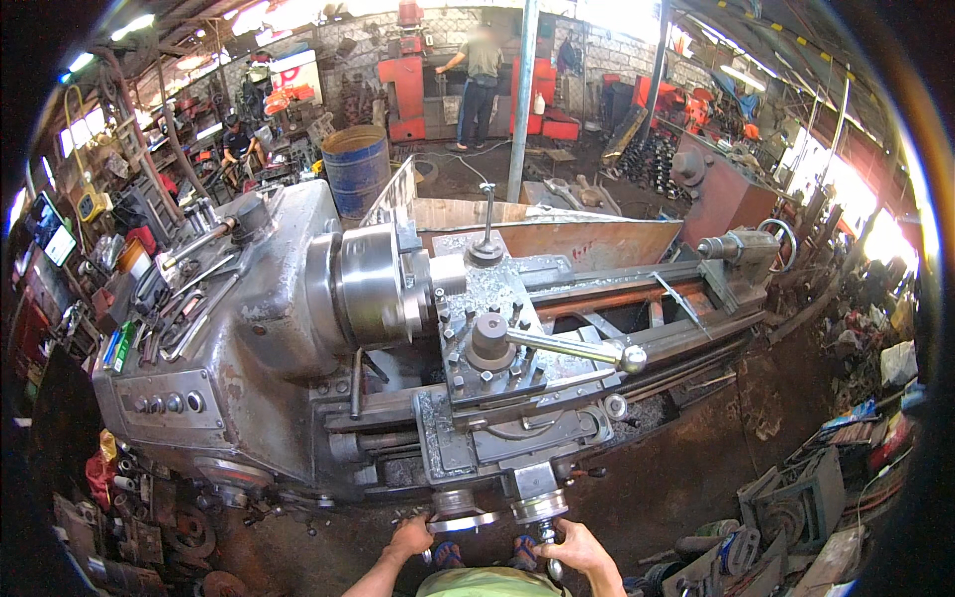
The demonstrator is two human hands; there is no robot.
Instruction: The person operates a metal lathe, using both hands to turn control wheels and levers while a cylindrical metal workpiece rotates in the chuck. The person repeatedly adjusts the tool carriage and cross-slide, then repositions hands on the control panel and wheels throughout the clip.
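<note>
A large metal lathe (274,328) fills the middle of the view. My left hand (410,538) is closed at the left edge of the carriage handwheel (465,522), low at the front. To its right, my right hand (577,549) grips the crank handle (548,535) below the graduated dial (537,505) of the cross slide. Above my hands, the tool post (489,343) carries a long lever with a ball end (631,358). The chuck (368,284) looks smeared, as if spinning, with a short bright cylindrical workpiece (449,274) sticking out toward the tool post.
Metal chips (497,287) litter the carriage. Loose tools lie on the headstock (214,308); the tailstock (741,257) stands at the right end. Behind are a blue drum (356,174), a pole (522,99) and a standing person (480,85). Scrap metal (796,497) crowds the right floor.
</note>
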